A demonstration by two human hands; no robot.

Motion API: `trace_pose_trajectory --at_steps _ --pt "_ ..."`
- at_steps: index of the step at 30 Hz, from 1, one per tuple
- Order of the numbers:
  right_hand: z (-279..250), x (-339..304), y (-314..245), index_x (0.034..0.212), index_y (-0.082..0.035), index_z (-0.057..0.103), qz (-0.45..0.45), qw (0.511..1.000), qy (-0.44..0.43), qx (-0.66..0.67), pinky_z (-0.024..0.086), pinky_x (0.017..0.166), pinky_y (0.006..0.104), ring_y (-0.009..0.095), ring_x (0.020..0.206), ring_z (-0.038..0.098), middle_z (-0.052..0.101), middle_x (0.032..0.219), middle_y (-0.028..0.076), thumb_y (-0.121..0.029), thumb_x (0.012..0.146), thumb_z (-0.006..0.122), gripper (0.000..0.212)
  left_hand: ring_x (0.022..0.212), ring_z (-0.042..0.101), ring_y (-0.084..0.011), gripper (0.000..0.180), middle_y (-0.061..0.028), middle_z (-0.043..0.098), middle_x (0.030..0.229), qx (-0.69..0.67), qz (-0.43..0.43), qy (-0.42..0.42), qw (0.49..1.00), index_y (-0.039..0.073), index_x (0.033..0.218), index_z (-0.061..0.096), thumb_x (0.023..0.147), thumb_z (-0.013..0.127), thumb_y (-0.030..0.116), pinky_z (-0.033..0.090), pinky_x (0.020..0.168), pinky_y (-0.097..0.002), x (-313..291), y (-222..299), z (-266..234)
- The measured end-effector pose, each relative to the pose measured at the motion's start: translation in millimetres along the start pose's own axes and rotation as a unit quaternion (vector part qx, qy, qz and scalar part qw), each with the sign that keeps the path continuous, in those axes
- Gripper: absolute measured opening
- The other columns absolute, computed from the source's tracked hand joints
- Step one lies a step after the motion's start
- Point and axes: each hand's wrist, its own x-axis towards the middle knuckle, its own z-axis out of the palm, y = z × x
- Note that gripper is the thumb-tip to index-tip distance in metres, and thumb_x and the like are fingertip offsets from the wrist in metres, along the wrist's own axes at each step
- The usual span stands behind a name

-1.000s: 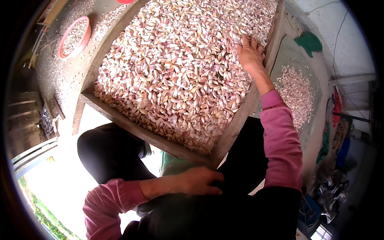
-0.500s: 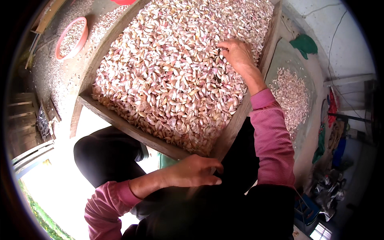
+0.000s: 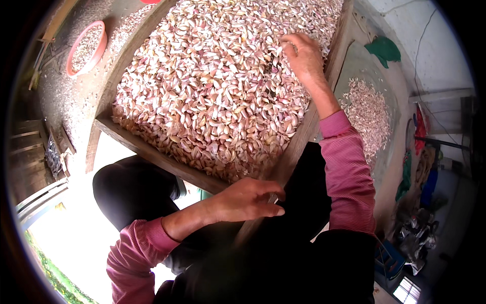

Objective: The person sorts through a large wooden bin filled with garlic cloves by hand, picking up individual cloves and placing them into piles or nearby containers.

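Observation:
Loose garlic cloves (image 3: 202, 91) with pinkish-white skins fill a wooden tray (image 3: 162, 162) that tilts across my view in front of my knees. My right hand (image 3: 305, 58) is over the cloves near the tray's right side, its fingers bent and the thumb apart from the index finger; no clove shows in its grasp. At the near corner, my left hand (image 3: 245, 200) hovers by the rim with its fingers loosely curved and a gap between thumb and forefinger. Whether it touches the wood I cannot tell.
A pink basin (image 3: 104, 48) of cloves stands on the floor at far left, with scattered cloves around it. On the right, a pile of cloves (image 3: 367, 114) lies on a greenish sheet, near a green cloth (image 3: 383, 50). Clothes and bags hang or lie along the right wall.
My right hand has moved slightly farther over the cloves, its thumb and forefinger more apart. The tray and my left hand both appear a little higher in view.

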Motion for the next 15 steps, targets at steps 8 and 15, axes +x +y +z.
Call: trace_pose_trajectory --at_steps 8,15 --pt "43.2 -20.1 -13.4 0.147 -0.016 0.033 0.148 0.986 -0.058 -0.055 0.018 0.118 0.0531 0.036 0.142 0.021 0.025 0.155 0.015 -0.043 0.098 0.049 0.059 0.091 0.064 -0.0243 0.029 -0.0101 0.063 0.096 0.098 -0.013 -0.088 0.991 0.008 0.109 0.061 0.090 0.068 0.029 0.050 0.081 -0.0372 6.4 -5.5 14.5" --pt "45.9 -107.2 -130.8 0.136 -0.012 0.047 -0.278 0.948 -0.085 0.127 0.025 0.115 0.0576 0.036 0.141 0.024 0.029 0.151 0.017 -0.030 0.089 0.066 0.053 0.093 0.062 -0.0238 0.027 -0.0090 0.062 0.095 0.102 0.037 -0.078 0.991 0.007 0.107 0.061 0.090 0.067 0.026 0.049 0.081 -0.0373 10.1 -11.7 13.6"
